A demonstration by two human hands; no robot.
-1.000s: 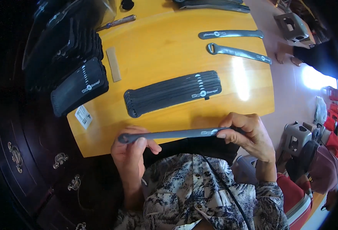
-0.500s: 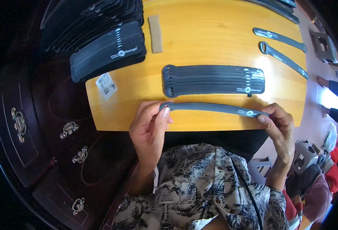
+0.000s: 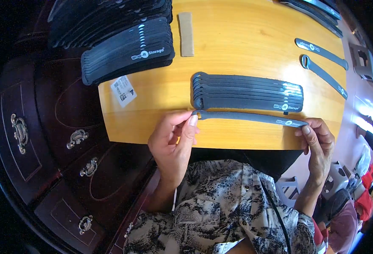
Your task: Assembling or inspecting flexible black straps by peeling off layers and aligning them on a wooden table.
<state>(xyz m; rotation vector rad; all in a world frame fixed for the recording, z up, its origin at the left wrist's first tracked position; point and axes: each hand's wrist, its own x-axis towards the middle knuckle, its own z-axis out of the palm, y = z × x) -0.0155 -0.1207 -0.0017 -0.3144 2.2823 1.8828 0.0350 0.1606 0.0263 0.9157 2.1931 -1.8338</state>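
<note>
Between my two hands a dark grey storage strap (image 3: 241,117) is stretched out near the table's front edge. My left hand (image 3: 174,134) pinches its looped end between thumb and forefinger. At the printed end, my right hand (image 3: 317,137) grips the strap's tip with the thumb on top. Just beyond it lies an overlapping row of matching straps (image 3: 241,102), loops at the left and printed ends at the right. Two loose straps lie at the right of the table, one with its print upside down (image 3: 322,48) and one with its loop toward me (image 3: 325,77).
Thick stacks of dark straps (image 3: 127,50) stand at the table's left edge. A white label (image 3: 123,90) and a tan strip (image 3: 186,34) lie on the wooden table (image 3: 237,38). More straps (image 3: 313,16) sit at the far right. A dark cabinet (image 3: 46,139) flanks the left side.
The whole view has shifted, so the table and straps appear further right and slightly lower. The strap between my hands now lies closer to the row; both hands keep their hold.
</note>
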